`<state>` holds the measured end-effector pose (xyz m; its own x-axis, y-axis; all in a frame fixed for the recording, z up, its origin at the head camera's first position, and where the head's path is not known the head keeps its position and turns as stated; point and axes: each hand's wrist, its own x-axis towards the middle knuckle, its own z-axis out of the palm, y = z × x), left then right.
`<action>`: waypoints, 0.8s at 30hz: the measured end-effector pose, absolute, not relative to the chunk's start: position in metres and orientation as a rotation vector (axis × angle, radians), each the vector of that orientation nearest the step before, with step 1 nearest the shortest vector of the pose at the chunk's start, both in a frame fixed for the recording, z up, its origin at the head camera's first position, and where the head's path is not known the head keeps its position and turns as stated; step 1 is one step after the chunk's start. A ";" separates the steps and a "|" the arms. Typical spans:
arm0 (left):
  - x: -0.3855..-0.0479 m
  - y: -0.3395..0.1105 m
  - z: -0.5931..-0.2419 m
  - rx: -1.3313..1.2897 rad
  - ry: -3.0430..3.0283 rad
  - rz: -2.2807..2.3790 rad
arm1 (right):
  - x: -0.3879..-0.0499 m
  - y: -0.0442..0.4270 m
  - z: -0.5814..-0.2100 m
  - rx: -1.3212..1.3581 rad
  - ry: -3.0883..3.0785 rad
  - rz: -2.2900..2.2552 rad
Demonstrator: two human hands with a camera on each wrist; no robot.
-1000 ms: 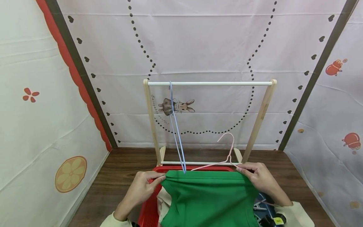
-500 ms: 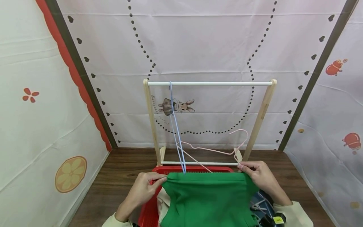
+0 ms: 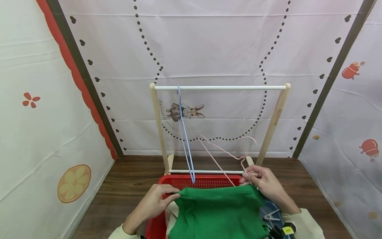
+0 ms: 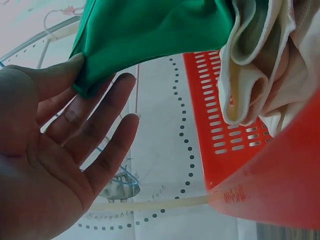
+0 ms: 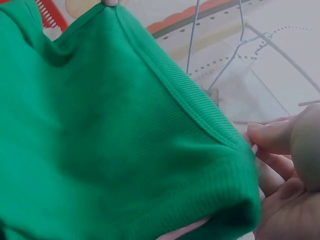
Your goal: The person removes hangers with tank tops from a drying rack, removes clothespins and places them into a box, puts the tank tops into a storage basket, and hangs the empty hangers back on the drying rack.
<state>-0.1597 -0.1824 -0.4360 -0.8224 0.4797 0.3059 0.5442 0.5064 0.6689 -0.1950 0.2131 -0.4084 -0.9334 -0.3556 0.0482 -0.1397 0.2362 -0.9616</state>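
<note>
A green garment with a ribbed edge (image 3: 221, 212) is stretched between my hands over the front of the red basket. My left hand (image 3: 158, 199) pinches its upper left corner between thumb and fingers; in the left wrist view the other fingers of that hand (image 4: 75, 130) spread out below the cloth (image 4: 150, 30). At the upper right corner, my right hand (image 3: 262, 182) grips a pink clothes hanger (image 3: 217, 162) by its shoulder, near the neck. The hanger lies tilted, hook upward, its far end sticking up behind the garment. A pink strip (image 5: 182, 230) shows inside the green opening.
A wooden rack with a white rail (image 3: 226, 88) stands at the back. A blue hanger (image 3: 185, 142) hangs at its left. The red basket (image 3: 197, 181) holds beige cloth (image 3: 171, 212). Dark blue cloth (image 3: 270, 212) lies right of the green garment.
The pink hanger has swung so that its far end rises to the left. My right hand has shifted left and regripped it. My left hand has moved slightly right and down with the green edge.
</note>
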 end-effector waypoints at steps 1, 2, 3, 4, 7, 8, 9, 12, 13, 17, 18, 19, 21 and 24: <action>-0.160 -0.183 -0.436 -0.905 -2.668 -1.229 | -0.195 0.212 -0.408 -0.487 2.295 -1.797; -0.159 -0.183 -0.436 -0.907 -2.678 -1.231 | -0.195 0.210 -0.408 -0.502 2.278 -1.812; -0.159 -0.183 -0.436 -0.910 -2.686 -1.232 | -0.196 0.208 -0.407 -0.516 2.259 -1.830; -0.159 -0.184 -0.436 -0.912 -2.694 -1.232 | -0.196 0.207 -0.407 -0.528 2.237 -1.851; -0.158 -0.185 -0.436 -0.923 -2.711 -1.219 | -0.197 0.202 -0.406 -0.568 2.196 -1.891; -0.158 -0.185 -0.436 -0.928 -2.714 -1.218 | -0.198 0.200 -0.405 -0.585 2.190 -1.897; -0.158 -0.186 -0.436 -0.934 -2.716 -1.217 | -0.198 0.199 -0.405 -0.601 2.186 -1.903; -0.158 -0.187 -0.437 -0.967 -2.706 -1.225 | -0.198 0.195 -0.403 -0.651 2.231 -1.893; -0.158 -0.187 -0.437 -0.981 -2.699 -1.230 | -0.198 0.194 -0.402 -0.665 2.235 -1.897; -0.159 -0.188 -0.437 -1.044 -2.662 -1.241 | -0.199 0.189 -0.398 -0.713 2.234 -1.938; -0.159 -0.188 -0.437 -1.060 -2.654 -1.243 | -0.199 0.188 -0.397 -0.724 2.220 -1.958; -0.159 -0.188 -0.438 -1.075 -2.650 -1.242 | -0.200 0.187 -0.396 -0.740 2.212 -1.970; -0.159 -0.188 -0.438 -1.099 -2.648 -1.239 | -0.200 0.185 -0.394 -0.763 2.206 -1.993; -0.159 -0.188 -0.440 -1.119 -2.662 -1.236 | -0.201 0.182 -0.391 -0.804 2.192 -2.023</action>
